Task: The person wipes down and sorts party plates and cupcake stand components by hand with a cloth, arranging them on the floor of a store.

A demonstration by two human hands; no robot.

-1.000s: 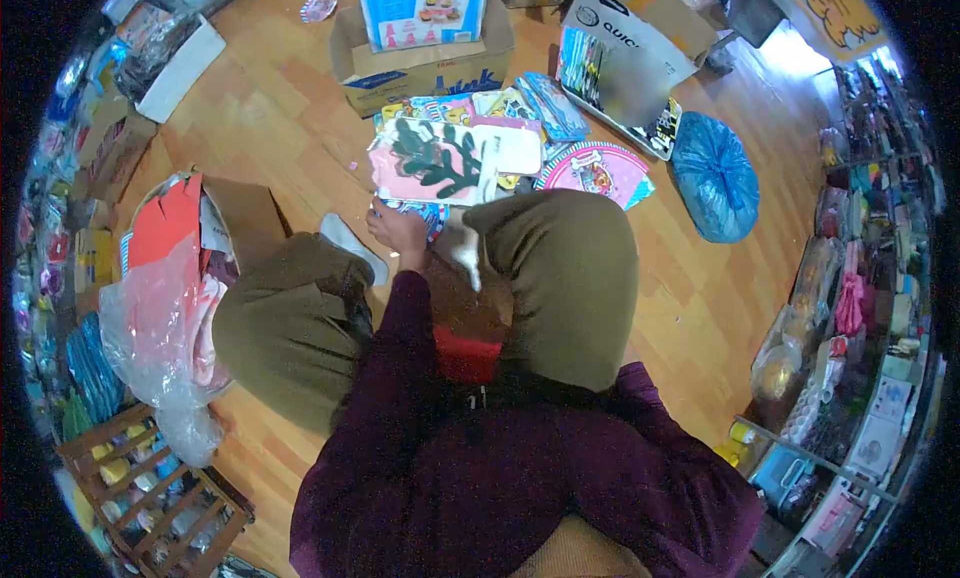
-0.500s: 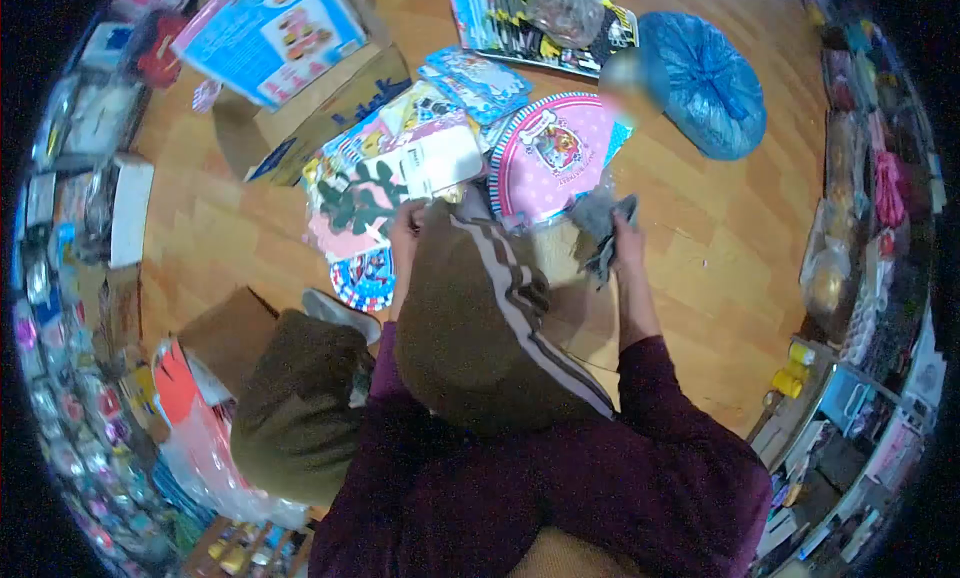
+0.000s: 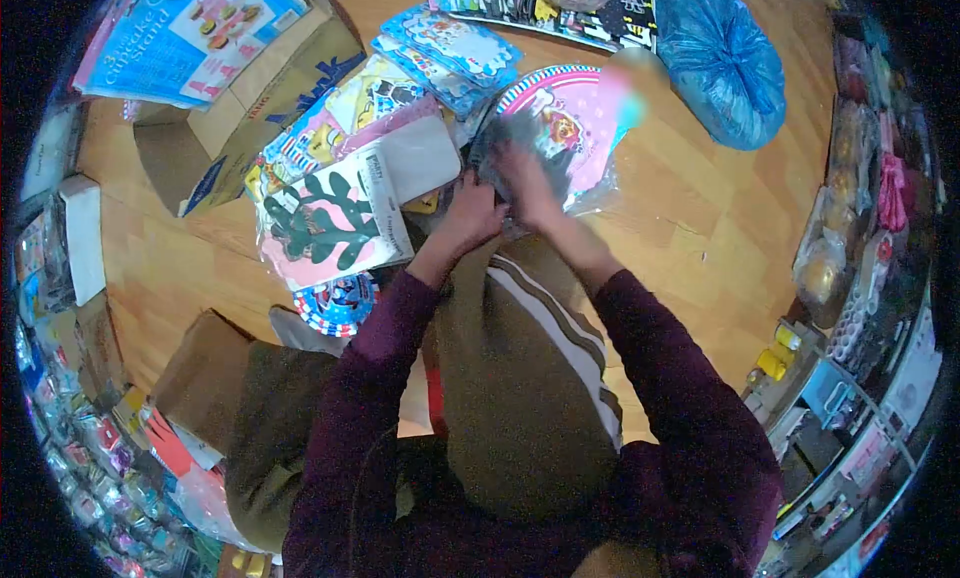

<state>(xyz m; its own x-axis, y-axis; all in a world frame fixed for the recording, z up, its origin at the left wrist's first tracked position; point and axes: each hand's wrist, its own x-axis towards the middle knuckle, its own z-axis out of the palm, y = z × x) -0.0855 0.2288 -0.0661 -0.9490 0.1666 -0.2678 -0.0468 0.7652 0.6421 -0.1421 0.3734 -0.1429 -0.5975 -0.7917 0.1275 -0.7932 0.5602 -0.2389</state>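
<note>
Your left hand (image 3: 470,213) and right hand (image 3: 525,183) meet just past your raised knee, both touching a blurred grey packet (image 3: 510,143) lying on the pile of party goods on the wooden floor (image 3: 690,228). Whether the fingers are clamped on it cannot be told; motion blur hides them. The packet's long axis and facing cannot be made out either. It lies over the round pink plate pack (image 3: 575,118). Just left lies a pink pack with a dark green leaf cutout (image 3: 325,223), its length running away from you.

Blue box (image 3: 180,23), top left: "3 … cake stand" partly legible. Other package print too blurred to read.
</note>
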